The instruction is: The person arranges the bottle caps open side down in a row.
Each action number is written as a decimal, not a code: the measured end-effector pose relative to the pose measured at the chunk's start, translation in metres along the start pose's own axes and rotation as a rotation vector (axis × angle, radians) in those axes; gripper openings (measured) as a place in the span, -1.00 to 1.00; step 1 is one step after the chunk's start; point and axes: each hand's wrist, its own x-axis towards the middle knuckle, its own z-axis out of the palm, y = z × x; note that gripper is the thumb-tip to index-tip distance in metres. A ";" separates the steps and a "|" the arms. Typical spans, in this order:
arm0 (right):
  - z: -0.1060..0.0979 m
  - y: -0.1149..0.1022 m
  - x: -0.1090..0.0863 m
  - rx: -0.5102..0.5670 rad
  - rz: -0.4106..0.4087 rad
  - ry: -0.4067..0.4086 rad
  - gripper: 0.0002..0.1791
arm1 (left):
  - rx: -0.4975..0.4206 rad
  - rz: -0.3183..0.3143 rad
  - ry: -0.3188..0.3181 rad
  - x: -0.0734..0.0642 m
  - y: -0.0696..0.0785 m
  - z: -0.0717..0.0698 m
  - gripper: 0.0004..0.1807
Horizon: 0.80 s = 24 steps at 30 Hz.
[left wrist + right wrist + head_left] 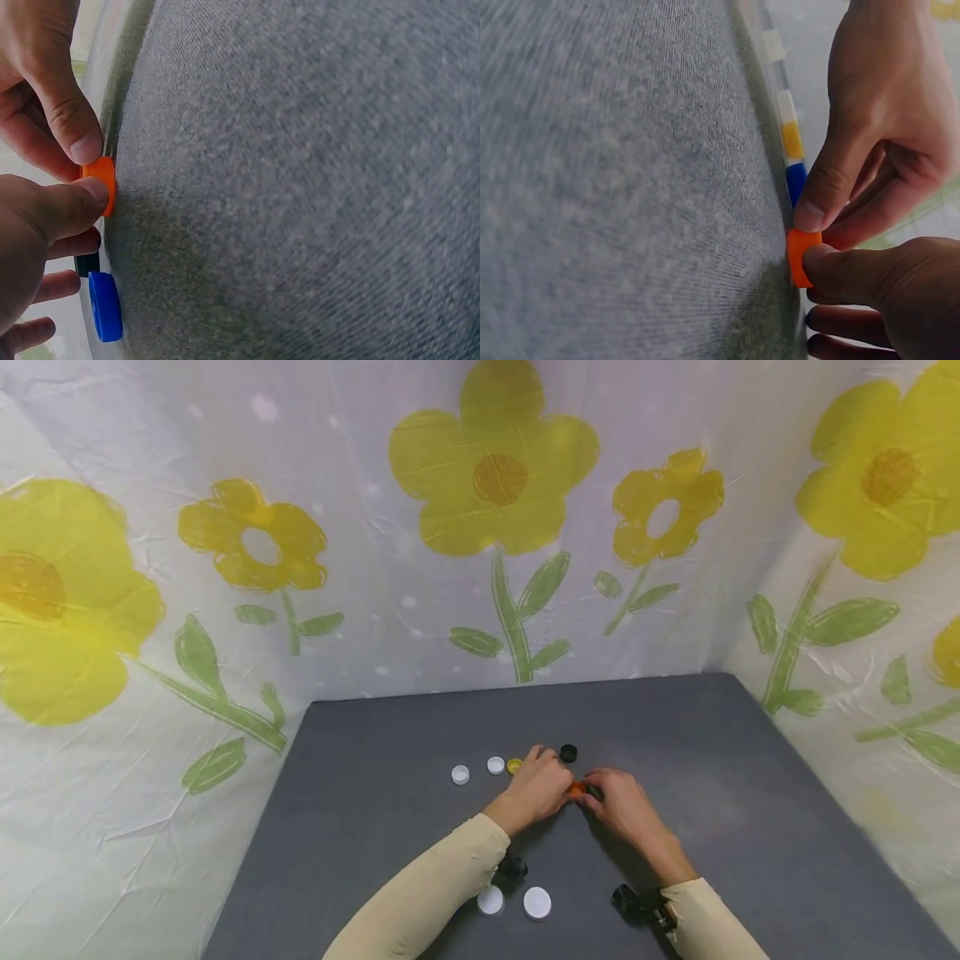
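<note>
head: the left hand (pixel 538 785) and right hand (pixel 621 802) crowd one orange cap (pixel 577 790), so an uneven push between them could skid it away. it lies between their fingertips, left hand at nine o'clock, right hand at three.

left wrist: the left hand's spare fingers, spread apart, reach near the blue cap (pixel 106 307) at the orange cap's six o'clock; a careless sweep could knock it. the left thumb presses the orange cap's face, the right thumb its twelve o'clock end; both hands look clamped on it, though the fingertips behind are hidden.

right wrist: the left thumb sits just beside the blue cap, here toward twelve o'clock, so a slip could shove it. the right thumb covers part of the orange cap from four o'clock.
</note>
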 end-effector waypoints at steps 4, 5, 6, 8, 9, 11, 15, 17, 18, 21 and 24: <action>-0.001 -0.001 0.000 -0.009 -0.001 -0.005 -0.82 | 0.001 0.009 0.016 -0.001 0.000 -0.002 -0.82; -0.002 -0.002 -0.001 -0.013 -0.007 -0.004 -0.82 | 0.001 0.010 0.017 -0.001 0.000 -0.003 -0.83; -0.002 -0.002 -0.001 -0.016 -0.012 -0.001 -0.81 | 0.000 0.011 0.019 -0.002 0.000 -0.004 -0.83; -0.004 -0.003 -0.002 -0.021 -0.028 0.008 -0.81 | -0.002 0.011 0.024 -0.003 0.000 -0.007 -0.85; -0.005 -0.004 -0.002 -0.025 -0.036 0.014 -0.81 | -0.005 0.012 0.027 -0.003 0.000 -0.008 -0.85; -0.007 -0.005 -0.003 -0.027 -0.054 0.030 -0.81 | -0.017 0.012 0.041 -0.004 0.000 -0.011 -0.86; -0.012 -0.007 -0.005 -0.014 -0.082 0.058 -0.82 | -0.054 0.018 0.064 -0.005 0.001 -0.016 -0.87; -0.015 -0.007 -0.006 -0.002 -0.088 0.065 -0.82 | -0.068 0.021 0.067 -0.006 0.001 -0.019 -0.89; -0.016 -0.008 -0.006 -0.001 -0.090 0.068 -0.81 | -0.072 0.022 0.066 -0.007 0.002 -0.021 -0.90; -0.020 -0.009 -0.008 0.009 -0.087 0.080 -0.79 | -0.083 0.022 0.063 -0.010 0.002 -0.028 -0.91; -0.024 -0.012 -0.010 0.020 -0.083 0.107 -0.76 | -0.092 0.017 0.063 -0.013 0.003 -0.038 -0.92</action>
